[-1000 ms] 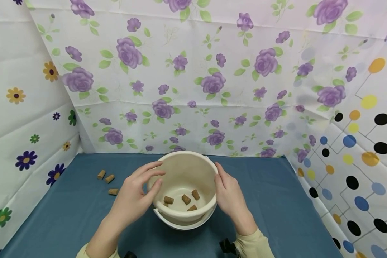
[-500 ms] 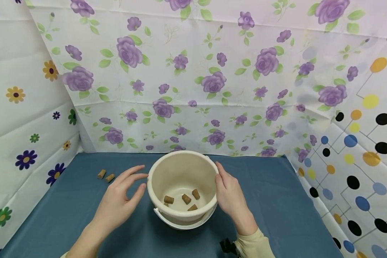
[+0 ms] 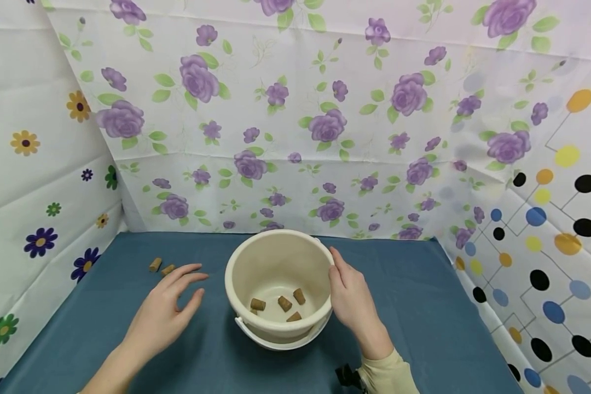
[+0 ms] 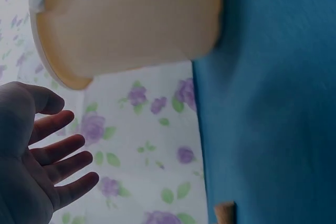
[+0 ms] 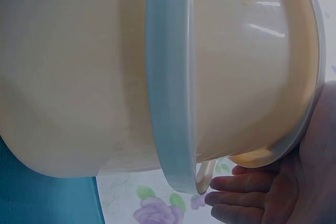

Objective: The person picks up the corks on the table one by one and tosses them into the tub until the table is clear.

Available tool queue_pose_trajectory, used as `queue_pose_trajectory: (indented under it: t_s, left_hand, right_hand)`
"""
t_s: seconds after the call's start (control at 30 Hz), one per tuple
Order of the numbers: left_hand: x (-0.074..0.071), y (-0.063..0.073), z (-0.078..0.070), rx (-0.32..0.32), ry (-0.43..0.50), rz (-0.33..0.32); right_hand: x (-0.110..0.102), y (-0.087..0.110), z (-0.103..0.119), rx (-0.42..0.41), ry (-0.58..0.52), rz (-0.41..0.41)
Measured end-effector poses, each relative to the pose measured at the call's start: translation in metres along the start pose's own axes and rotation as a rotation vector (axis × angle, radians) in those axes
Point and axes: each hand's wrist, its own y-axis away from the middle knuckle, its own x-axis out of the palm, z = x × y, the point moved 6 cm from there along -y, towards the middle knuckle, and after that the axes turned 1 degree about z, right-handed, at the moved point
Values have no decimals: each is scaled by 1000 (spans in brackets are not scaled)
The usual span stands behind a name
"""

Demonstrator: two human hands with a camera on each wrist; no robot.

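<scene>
A cream plastic bucket (image 3: pixel 279 246) with its handle (image 3: pixel 276 343) folded down stands upright mid-table. Inside, on its floor, lie several brown corks (image 3: pixel 284 303). My right hand (image 3: pixel 357 298) holds the bucket's right rim, thumb at the edge; the right wrist view shows its other fingers below the rim, outside. To the left, my left hand (image 3: pixel 160 317) hovers with fingers spread and loosely bent, nothing between them. Just beyond its fingertips are two loose corks, a far cork (image 3: pixel 155 265) and a nearer cork (image 3: pixel 168 270), partly covered. One cork (image 4: pixel 226 213) also shows in the left wrist view.
A blue cloth (image 3: pixel 413 306) covers the table. Behind it hangs a sheet with purple roses (image 3: pixel 327 126). Side sheets close it in: daisies (image 3: pixel 40 242) on the left and coloured dots (image 3: pixel 539 280) on the right.
My left hand has moved from over the bucket's left rim leftward and down, toward the loose corks, now covering one of them. The right hand and bucket stay put.
</scene>
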Motion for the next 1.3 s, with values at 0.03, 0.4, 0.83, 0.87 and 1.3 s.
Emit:
queue_pose_trajectory:
  t_s: [0.03, 0.4, 0.83, 0.87, 1.3]
  left_hand:
    - [0, 1, 3, -2, -19, 5]
    - [2, 7, 34, -48, -122, 74]
    - [8, 7, 96, -187, -136, 185]
    - [8, 8, 99, -194, -139, 189]
    - [13, 11, 123, -228, -198, 242]
  right_hand:
    - [0, 0, 0, 1, -1, 0]
    - [1, 0, 1, 2, -8, 9]
    - [-1, 0, 2, -11, -8, -1]
    - [-1, 0, 2, -12, -7, -2]
    - [0, 1, 1, -8, -11, -5]
